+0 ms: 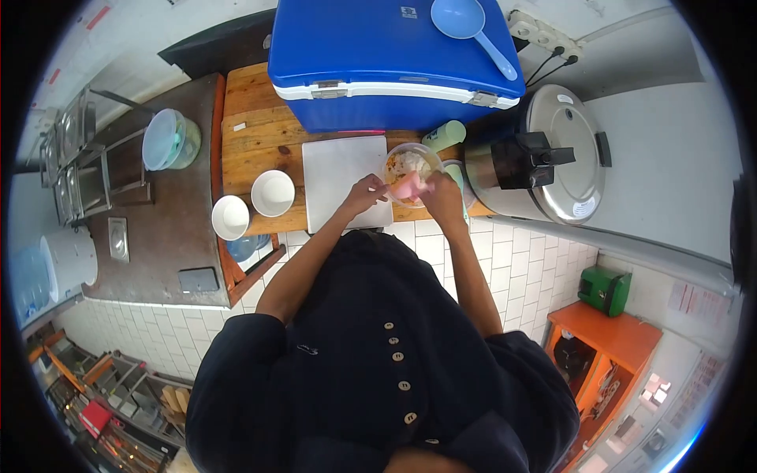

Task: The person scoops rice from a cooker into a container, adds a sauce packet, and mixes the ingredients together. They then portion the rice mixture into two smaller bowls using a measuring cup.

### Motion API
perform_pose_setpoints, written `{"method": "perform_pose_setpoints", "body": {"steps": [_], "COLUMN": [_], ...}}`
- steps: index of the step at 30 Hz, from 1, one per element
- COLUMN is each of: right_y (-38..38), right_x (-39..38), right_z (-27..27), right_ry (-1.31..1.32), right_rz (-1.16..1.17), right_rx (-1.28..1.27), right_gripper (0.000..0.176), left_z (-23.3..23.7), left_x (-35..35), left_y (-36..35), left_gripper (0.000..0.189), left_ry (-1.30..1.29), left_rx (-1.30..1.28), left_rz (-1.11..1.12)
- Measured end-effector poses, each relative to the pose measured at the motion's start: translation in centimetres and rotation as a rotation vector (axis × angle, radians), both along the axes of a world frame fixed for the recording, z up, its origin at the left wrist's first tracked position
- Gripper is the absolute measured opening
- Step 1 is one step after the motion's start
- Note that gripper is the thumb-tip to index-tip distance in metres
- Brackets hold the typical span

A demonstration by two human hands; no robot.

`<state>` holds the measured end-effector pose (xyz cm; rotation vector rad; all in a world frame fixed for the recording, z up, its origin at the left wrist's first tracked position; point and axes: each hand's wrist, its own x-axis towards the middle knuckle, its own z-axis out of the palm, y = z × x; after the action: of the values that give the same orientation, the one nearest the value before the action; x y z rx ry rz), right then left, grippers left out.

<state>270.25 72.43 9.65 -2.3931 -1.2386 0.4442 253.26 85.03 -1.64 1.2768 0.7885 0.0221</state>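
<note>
Seen from above, both your hands meet over a clear bowl (410,164) of mixed food. It stands at the far right corner of a white cutting board (339,185) on a wooden table (252,134). Your left hand (364,193) rests on the board with its fingers curled narrow, their tips at the bowl's near left rim; whether they actually pinch the rim cannot be told. Your right hand (441,197) is closed around a small pink item (408,188), held just over the bowl's near edge, directly beside your left fingertips; what the item is cannot be made out. The bowl looks like thin, light plastic, likely to flex if squeezed and to slide on the smooth board, so the rim nearest your left fingers seems the surest hold, with the base kept flat. The pink item looks light and small, and suits a fingertip pinch. Beyond your fingers sits a large blue cooler (394,59) with a blue ladle (471,27) on its lid. To the right of your right hand stands a steel cooker (552,158). Well left of your left hand are two empty white bowls (273,193).
</note>
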Motion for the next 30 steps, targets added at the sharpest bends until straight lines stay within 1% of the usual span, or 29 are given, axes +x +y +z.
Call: {"method": "perform_pose_setpoints", "body": {"steps": [2, 3, 5, 6, 7, 8, 9, 10, 11, 12, 13, 14, 15, 16, 18, 19, 21, 22, 23, 24, 25, 26, 27, 28, 29, 30], "right_y": [-1.4, -1.5, -0.3, 0.2, 0.2, 0.1, 0.1, -1.0, -1.0, -0.5, -0.4, -0.6, -0.8, -1.3, -2.2, -2.1, -2.4, -1.9, -1.4, -0.9, -0.5, 0.1, 0.9, 2.3, 2.5, 2.8], "right_x": [-0.5, 0.1, 0.2, 0.0, 0.3, 0.8, 1.0, 1.8, 2.0, 0.8, 0.8, 1.0, 1.9, 2.5, 2.6, 2.0, -0.3, -1.9, -3.6, -4.6, -5.0, -5.5, -6.7, -8.5, -8.3, -8.9], "right_z": [0.8, -1.3, -4.3, -4.9, -5.2, -5.1, -4.9, -6.0, -3.9, -0.1, 0.7, 0.7, -0.8, -2.5, -3.6, -3.8, -4.0, -3.7, -3.0, -2.4, -2.3, -2.4, -2.7, -2.1, -4.5, -5.5], "right_ry": [-0.058, -0.072, -0.035, -0.017, 0.007, -0.019, -0.038, -0.125, -0.134, -0.166, -0.164, -0.136, -0.109, -0.086, -0.064, -0.067, -0.074, -0.234, -0.4, -0.57, -0.478, -0.332, -0.256, -0.011, -0.056, -0.019], "right_rz": [-0.019, 0.04, -0.06, -0.105, -0.074, -0.081, -0.062, -0.061, -0.018, -0.047, -0.063, -0.035, -0.044, -0.062, 0.001, -0.019, -0.097, -0.118, -0.144, -0.175, -0.18, -0.185, -0.209, -0.285, -0.149, -0.084], "right_rx": [-0.097, -0.128, -0.275, -0.345, -0.453, -0.476, -0.5, -0.482, -0.455, -0.487, -0.412, -0.307, -0.303, -0.305, -0.221, -0.146, -0.004, 0.019, 0.045, 0.071, 0.147, 0.264, 0.31, 0.346, 0.414, 0.377], "right_gripper": [0.031, 0.037, 0.041, 0.043, 0.045, 0.043, 0.041, 0.04, 0.037, 0.034, 0.033, 0.034, 0.034, 0.033, 0.032, 0.033, 0.033, 0.033, 0.032, 0.031, 0.026, 0.024, 0.023, 0.024, 0.024, 0.025], "left_z": [-1.5, -2.3, -3.5, -3.7, -3.9, -4.1, -4.6, -3.7, -0.6, -0.6, -1.2, 1.3, 0.0, 0.6, 5.6, 7.9, 6.6, 7.5, 7.4, 4.1, 0.6, -1.5, -1.5, -1.5, -1.4, -1.5], "left_x": [0.6, 0.7, 1.0, 1.1, 1.3, 1.4, 1.3, 0.7, -0.5, -1.1, -2.0, -3.7, -4.9, -7.9, -12.6, -15.8, -21.8, -24.3, -27.2, -30.2, -32.5, -34.0, -34.4, -34.4, -34.2, -33.8], "left_y": [0.2, 0.1, 0.2, 0.1, 0.2, 0.7, 0.8, 0.9, 1.2, 1.3, 1.2, 2.4, 3.1, 3.9, 6.1, 6.6, 6.7, 5.9, 5.9, 5.1, 3.9, 3.1, 3.2, 3.6, 4.1, 4.7], "left_gripper": [0.026, 0.026, 0.028, 0.027, 0.026, 0.025, 0.031, 0.039, 0.045, 0.044, 0.04, 0.03, 0.029, 0.031, 0.035, 0.039, 0.039, 0.042, 0.038, 0.038, 0.036, 0.036, 0.035, 0.035, 0.036, 0.036], "left_ry": [-0.024, -0.053, -0.115, -0.107, -0.099, -0.09, -0.116, -0.149, -0.197, -0.16, -0.275, -0.28, -0.299, -0.261, -0.208, -0.172, -0.133, -0.111, 0.169, 0.252, 0.28, 0.304, 0.312, 0.318, 0.27, 0.223], "left_rx": [-0.027, -0.047, -0.084, -0.083, -0.077, -0.066, -0.029, 0.092, -0.021, -0.055, -0.09, -0.024, 0.066, 0.113, 0.204, 0.156, 0.041, 0.086, 0.181, 0.291, 0.263, 0.227, 0.081, -0.065, -0.118, -0.178], "left_rz": [-0.015, -0.02, -0.02, -0.047, -0.065, -0.066, -0.098, -0.095, -0.066, -0.087, -0.052, -0.144, -0.213, -0.213, -0.222, -0.077, 0.209, 0.533, 0.579, 0.705, 0.948, 1.182, 1.31, 1.425, 1.424, 1.409]}}
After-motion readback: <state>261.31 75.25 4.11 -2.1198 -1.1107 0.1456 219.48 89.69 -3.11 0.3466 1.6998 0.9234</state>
